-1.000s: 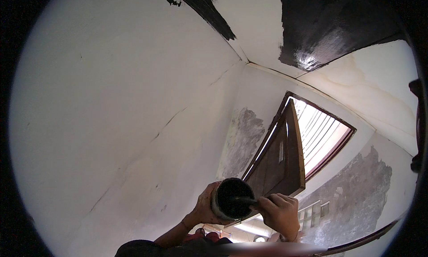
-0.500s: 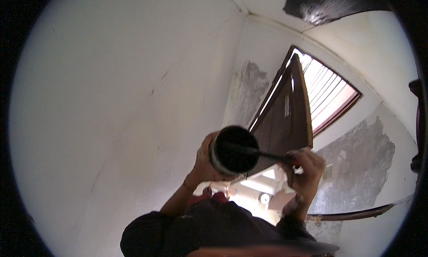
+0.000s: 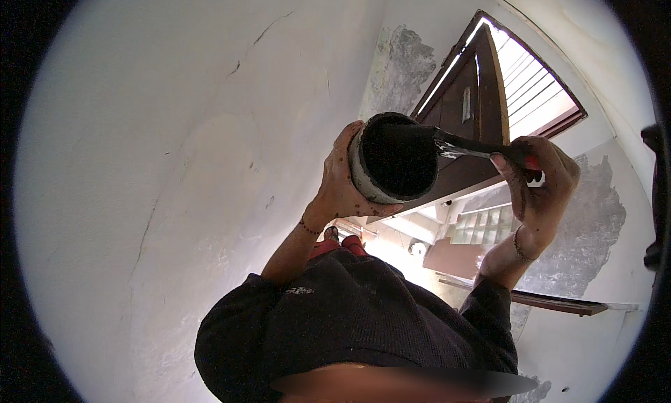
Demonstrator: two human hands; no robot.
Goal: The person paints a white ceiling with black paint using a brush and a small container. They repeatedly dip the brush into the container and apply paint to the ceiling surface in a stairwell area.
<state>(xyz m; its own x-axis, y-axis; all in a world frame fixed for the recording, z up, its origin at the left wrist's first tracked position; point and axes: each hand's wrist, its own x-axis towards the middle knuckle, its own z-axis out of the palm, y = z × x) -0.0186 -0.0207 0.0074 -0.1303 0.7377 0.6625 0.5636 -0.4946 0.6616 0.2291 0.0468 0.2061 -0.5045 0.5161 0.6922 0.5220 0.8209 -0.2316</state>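
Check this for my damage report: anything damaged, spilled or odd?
Thin crack-like lines break the left wall's pale surface. A ragged grey patch at right clashes with the white around it. Dark specks, perhaps splashes, dot the left hand holding the pot.

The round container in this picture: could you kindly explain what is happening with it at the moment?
A person's left hand holds the container by its side, with its dark mouth facing the camera. The right hand grips a brush by the handle; its dark head lies across the mouth, but how deep it reaches is hard to tell. Behind them is an open brown panel beside a barred opening.
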